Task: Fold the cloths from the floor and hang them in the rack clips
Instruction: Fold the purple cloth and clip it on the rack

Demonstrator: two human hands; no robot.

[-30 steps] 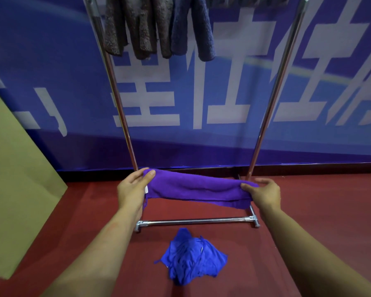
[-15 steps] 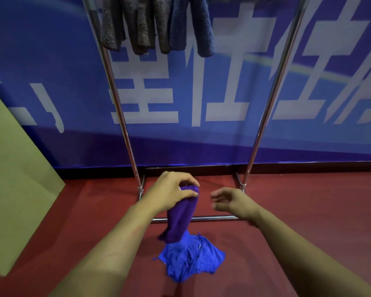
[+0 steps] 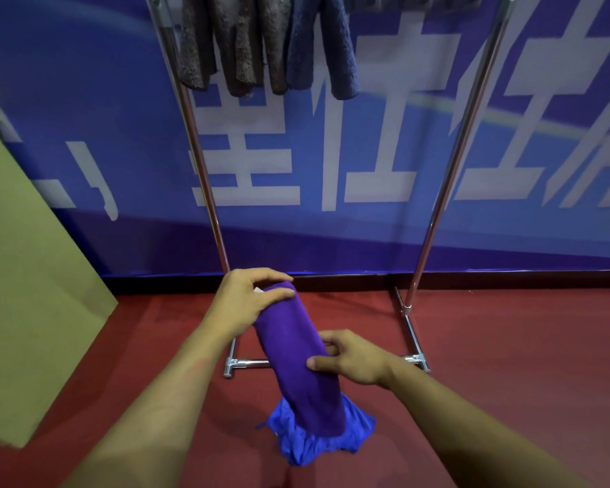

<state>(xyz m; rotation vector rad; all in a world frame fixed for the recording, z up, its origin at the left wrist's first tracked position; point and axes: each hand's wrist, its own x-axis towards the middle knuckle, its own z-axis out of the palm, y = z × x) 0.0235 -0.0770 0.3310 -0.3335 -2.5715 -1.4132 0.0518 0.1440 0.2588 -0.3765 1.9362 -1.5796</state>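
Observation:
A purple cloth (image 3: 298,350), folded into a long narrow strip, hangs slanting down in front of me. My left hand (image 3: 245,302) pinches its top end. My right hand (image 3: 349,357) grips its right edge about halfway down. Below it a crumpled blue cloth (image 3: 317,440) lies on the red floor, partly hidden by the purple strip. The chrome rack (image 3: 205,177) stands behind, with brown and dark blue cloths (image 3: 265,44) hanging from its top; the clips are out of view.
The rack's base bar (image 3: 247,363) lies on the floor just beyond my hands, and its right post (image 3: 448,177) rises at the right. A tan cardboard sheet (image 3: 25,283) leans at the left. A blue banner wall (image 3: 367,153) closes the back.
The purple cloth was held stretched wide between both hands. The ends came together in my left hand, and my right hand let go, then took hold of the hanging strip lower down.

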